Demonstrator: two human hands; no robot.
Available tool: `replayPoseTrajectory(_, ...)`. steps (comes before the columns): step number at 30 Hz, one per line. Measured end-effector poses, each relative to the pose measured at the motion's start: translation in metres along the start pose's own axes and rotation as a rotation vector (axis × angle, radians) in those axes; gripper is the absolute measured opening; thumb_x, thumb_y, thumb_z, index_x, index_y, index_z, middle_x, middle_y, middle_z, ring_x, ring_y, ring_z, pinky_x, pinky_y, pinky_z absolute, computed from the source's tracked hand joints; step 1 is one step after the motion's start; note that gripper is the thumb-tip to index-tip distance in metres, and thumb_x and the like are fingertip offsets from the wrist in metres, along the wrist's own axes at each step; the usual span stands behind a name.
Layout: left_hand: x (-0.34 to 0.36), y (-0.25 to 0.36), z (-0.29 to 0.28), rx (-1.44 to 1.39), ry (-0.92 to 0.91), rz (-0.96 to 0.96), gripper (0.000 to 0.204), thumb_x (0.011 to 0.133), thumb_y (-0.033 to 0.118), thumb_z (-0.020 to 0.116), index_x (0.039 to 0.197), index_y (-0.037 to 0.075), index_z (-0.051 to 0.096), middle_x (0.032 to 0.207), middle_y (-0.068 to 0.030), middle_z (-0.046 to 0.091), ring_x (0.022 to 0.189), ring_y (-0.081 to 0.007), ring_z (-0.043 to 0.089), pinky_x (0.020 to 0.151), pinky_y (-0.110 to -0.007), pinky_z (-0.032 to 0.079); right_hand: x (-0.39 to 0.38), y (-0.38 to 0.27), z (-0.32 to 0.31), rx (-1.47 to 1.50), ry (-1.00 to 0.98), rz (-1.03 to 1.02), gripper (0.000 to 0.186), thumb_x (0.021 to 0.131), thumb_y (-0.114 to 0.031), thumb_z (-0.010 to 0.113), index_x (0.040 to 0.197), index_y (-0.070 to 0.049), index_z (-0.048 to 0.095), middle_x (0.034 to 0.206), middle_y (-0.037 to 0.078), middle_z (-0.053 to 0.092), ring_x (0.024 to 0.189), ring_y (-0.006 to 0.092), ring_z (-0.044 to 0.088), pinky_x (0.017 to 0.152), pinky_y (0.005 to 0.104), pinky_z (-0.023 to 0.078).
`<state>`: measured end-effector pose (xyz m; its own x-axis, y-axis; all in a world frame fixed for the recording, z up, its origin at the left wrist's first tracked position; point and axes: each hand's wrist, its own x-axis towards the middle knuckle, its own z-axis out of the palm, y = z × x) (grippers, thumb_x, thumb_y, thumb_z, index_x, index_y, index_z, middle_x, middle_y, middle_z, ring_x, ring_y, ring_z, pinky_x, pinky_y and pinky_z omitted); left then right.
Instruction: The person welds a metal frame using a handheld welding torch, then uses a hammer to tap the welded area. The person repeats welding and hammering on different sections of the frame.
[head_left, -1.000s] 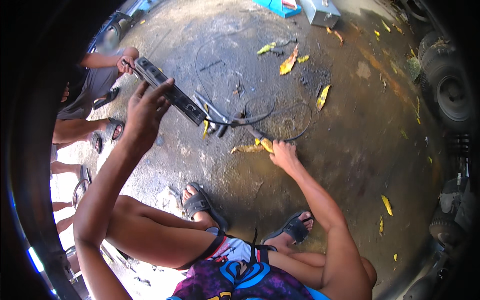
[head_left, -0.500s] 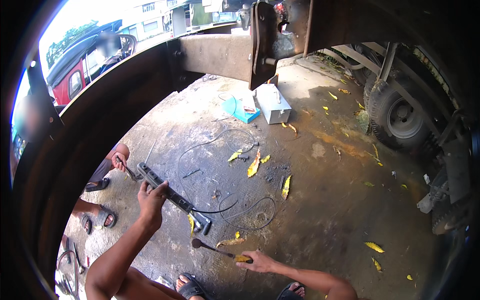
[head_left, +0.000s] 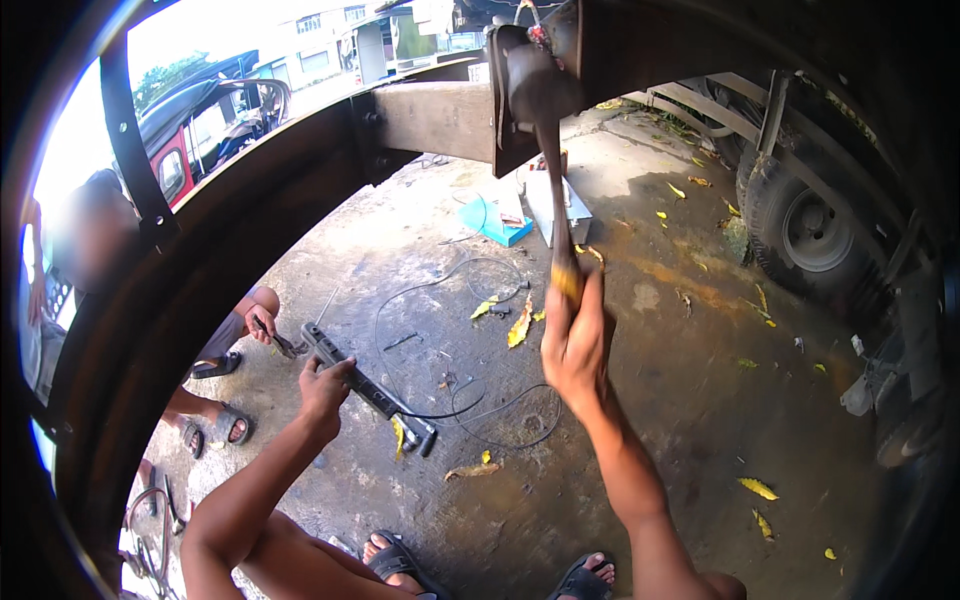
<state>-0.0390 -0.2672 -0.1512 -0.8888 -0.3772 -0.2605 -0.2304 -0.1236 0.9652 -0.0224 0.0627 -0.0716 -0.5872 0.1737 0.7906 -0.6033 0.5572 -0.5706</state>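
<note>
The fingers of the right hand [head_left: 577,352], right of centre in the frame, are wrapped around the yellow-banded handle of a hammer [head_left: 555,180]. The hammer stands nearly upright in the picture, its blurred head at the upper centre, in front of a metal bracket [head_left: 502,110]; whether the two touch I cannot tell.

The fingers of the left hand [head_left: 324,390], left of centre, grip a long dark metal bar [head_left: 371,391] around its middle. The bar slants from upper left to lower right. Near its upper end, a co-worker's hand [head_left: 261,322] holds pliers [head_left: 288,346]; contact between pliers and bar is unclear. By its lower end are a silver tool [head_left: 416,437] and a black cable [head_left: 445,416], which runs to the right.

Farther out, yellow leaves lie on the wet ground [head_left: 690,400], one of them [head_left: 520,326] just above the frame's centre. A blue tray [head_left: 516,238] and a silver box [head_left: 540,206] sit side by side at the upper centre. A dark steel beam [head_left: 230,270] curves across the left side, a red vehicle [head_left: 172,174] shows at upper left, and a large wheel [head_left: 815,232] stands at upper right. The person's sandals [head_left: 405,562] are at the bottom edge.
</note>
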Motion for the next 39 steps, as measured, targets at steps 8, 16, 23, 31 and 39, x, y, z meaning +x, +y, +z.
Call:
replayPoseTrajectory(8,-0.008,0.007,0.019,0.014,-0.031,0.031,0.075,0.082,0.007,0.074,0.145,0.000,0.032,0.106,-0.0102,0.064,0.087,-0.0153,0.061,0.075,-0.030,0.047,0.067,-0.007,-0.016,-0.302,0.029,-0.026,0.034,0.099,-0.032,0.056,0.105,0.000,0.046,0.073,0.023,0.065,0.066,0.0429,0.066,0.050,0.0464,0.049)
replayPoseTrajectory(16,-0.007,0.003,0.020,-0.012,-0.077,-0.021,0.077,0.082,0.007,0.074,0.145,0.000,0.030,0.105,-0.0084,0.064,0.085,-0.0146,0.060,0.073,-0.029,0.047,0.072,-0.001,-0.007,-0.497,0.077,-0.060,0.036,0.098,-0.035,0.057,0.105,-0.001,0.047,0.071,0.022,0.063,0.057,0.0394,0.063,0.044,0.0452,0.047)
replayPoseTrajectory(23,-0.008,0.008,0.013,0.020,0.033,-0.029,0.061,0.085,0.010,0.072,0.137,0.008,0.041,0.091,0.0001,0.058,0.071,-0.0081,0.050,0.066,-0.025,0.044,0.067,0.003,-0.008,-0.497,0.100,-0.062,0.036,0.100,-0.036,0.054,0.107,-0.003,0.045,0.070,0.021,0.063,0.058,0.0404,0.063,0.046,0.0460,0.047)
replayPoseTrajectory(31,-0.007,0.009,0.008,-0.017,-0.021,-0.038,0.036,0.084,0.005,0.072,0.115,0.010,0.052,0.085,0.0015,0.055,0.068,-0.0062,0.046,0.063,-0.024,0.043,0.069,-0.001,-0.016,-0.523,0.098,-0.056,0.035,0.099,-0.037,0.055,0.103,-0.004,0.044,0.073,0.021,0.063,0.059,0.0395,0.064,0.046,0.0463,0.047)
replayPoseTrajectory(39,-0.006,0.002,-0.012,-0.001,-0.064,-0.049,0.043,0.084,0.006,0.072,0.121,0.011,0.051,0.088,0.0023,0.057,0.069,-0.0068,0.048,0.066,-0.026,0.045,0.058,0.004,-0.004,-0.449,0.078,-0.023,0.035,0.099,-0.036,0.055,0.109,-0.003,0.047,0.073,0.020,0.064,0.056,0.0394,0.063,0.046,0.0467,0.047)
